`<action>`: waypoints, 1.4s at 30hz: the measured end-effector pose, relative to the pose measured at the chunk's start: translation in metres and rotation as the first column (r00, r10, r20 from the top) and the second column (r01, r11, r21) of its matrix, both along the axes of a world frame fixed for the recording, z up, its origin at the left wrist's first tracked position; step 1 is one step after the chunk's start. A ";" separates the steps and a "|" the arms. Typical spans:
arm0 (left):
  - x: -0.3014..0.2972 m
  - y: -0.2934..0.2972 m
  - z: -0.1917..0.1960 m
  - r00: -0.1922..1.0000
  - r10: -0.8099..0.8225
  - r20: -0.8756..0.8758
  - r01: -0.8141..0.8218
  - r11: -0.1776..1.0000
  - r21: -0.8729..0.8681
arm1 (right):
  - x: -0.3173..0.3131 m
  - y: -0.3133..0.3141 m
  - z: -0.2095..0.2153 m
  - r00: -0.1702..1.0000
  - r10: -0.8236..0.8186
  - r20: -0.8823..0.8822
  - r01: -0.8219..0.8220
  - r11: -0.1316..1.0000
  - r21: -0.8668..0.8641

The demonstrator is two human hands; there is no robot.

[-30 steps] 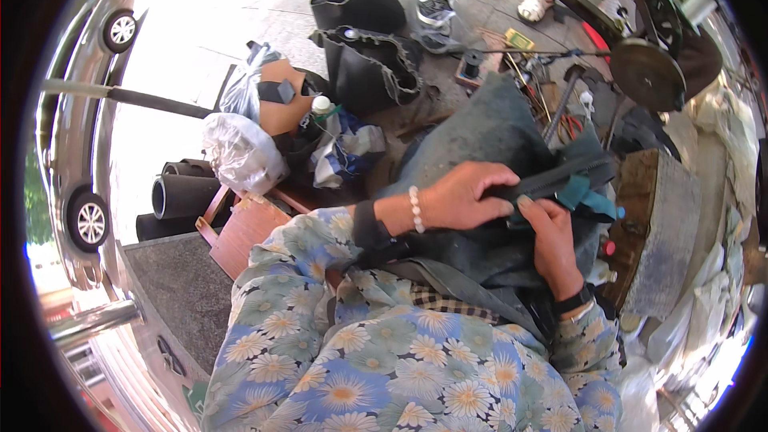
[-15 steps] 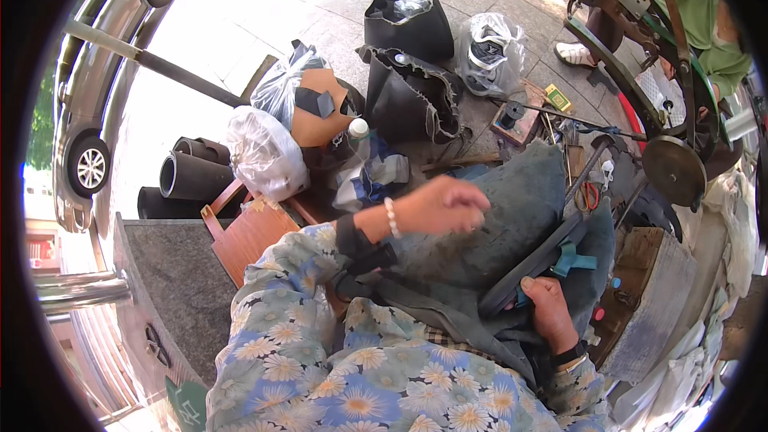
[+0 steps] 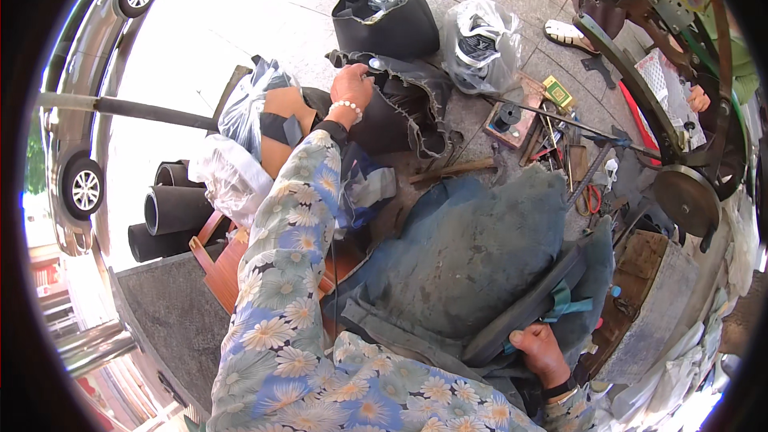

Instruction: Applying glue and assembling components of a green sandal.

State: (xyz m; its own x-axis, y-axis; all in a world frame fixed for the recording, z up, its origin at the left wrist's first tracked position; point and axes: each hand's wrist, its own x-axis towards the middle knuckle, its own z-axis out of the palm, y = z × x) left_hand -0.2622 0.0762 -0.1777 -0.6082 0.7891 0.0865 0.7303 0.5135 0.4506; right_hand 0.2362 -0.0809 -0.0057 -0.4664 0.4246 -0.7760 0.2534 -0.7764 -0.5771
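While the left hand (image 3: 352, 86) stretches far out in front, its fingers curl down on the frayed rim of a black bag (image 3: 400, 116), right by a small shiny round thing (image 3: 374, 64) at the fingertips. I cannot tell if the fingers pinch that round thing or only touch it. The right hand (image 3: 540, 352) is close to the body and is closed around the end of a long dark flat strip (image 3: 524, 308) that lies across the grey-blue cloth (image 3: 472, 256) on the lap.

With the arm reaching that far, I think the body could tip forward, and the cloth and strip could slide off the lap. One hand alone may not keep the strip steady. Just to the right of the left hand lie a hammer (image 3: 456, 168) and red-handled pliers (image 3: 590, 200) on the ground, so a sliding cloth could knock them. The bag rim looks soft and may fold in under the fingers.
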 end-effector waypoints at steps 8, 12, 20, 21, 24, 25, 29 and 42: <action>0.002 0.022 -0.024 0.994 -0.005 -0.109 0.002 1.000 -0.031 | 0.004 0.005 0.000 0.998 -0.046 0.036 0.051 0.987 -0.151; -0.004 0.029 -0.026 0.989 -0.015 -0.146 0.014 1.000 -0.005 | 0.002 0.004 0.001 0.997 -0.079 0.025 0.081 0.988 -0.132; -0.015 0.010 0.008 0.985 -0.021 -0.169 0.030 0.998 0.049 | 0.002 0.000 0.013 1.000 0.006 0.025 -0.006 1.000 0.005; -0.018 0.000 0.019 0.987 -0.047 -0.155 0.070 0.987 0.145 | 0.002 -0.001 0.014 1.000 0.017 0.026 -0.017 1.000 0.009; -0.020 -0.032 0.060 0.987 -0.059 -0.151 0.097 0.962 0.255 | 0.002 -0.008 0.016 0.994 0.095 0.054 -0.102 0.987 0.126; -0.018 -0.041 0.075 0.993 -0.088 0.073 0.061 0.948 0.311 | 0.001 -0.013 0.016 0.998 0.051 0.029 -0.056 0.978 0.202; 0.017 -0.079 0.136 0.789 -0.323 0.523 0.027 0.868 0.496 | 0.007 -0.033 0.020 0.997 -0.029 -0.066 0.053 0.918 0.394; 0.227 -0.140 0.204 0.262 -0.812 0.521 0.614 0.557 0.559 | 0.059 -0.107 0.062 0.887 -0.426 -0.177 0.438 0.658 0.613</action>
State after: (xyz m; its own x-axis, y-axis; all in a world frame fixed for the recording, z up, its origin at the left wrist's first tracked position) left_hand -0.0356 -0.0638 0.0261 0.2613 0.9484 0.1797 0.1713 -0.2287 0.9583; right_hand 0.2950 -0.1874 0.0558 -0.1158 0.9601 -0.2546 -0.0318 -0.2597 -0.9652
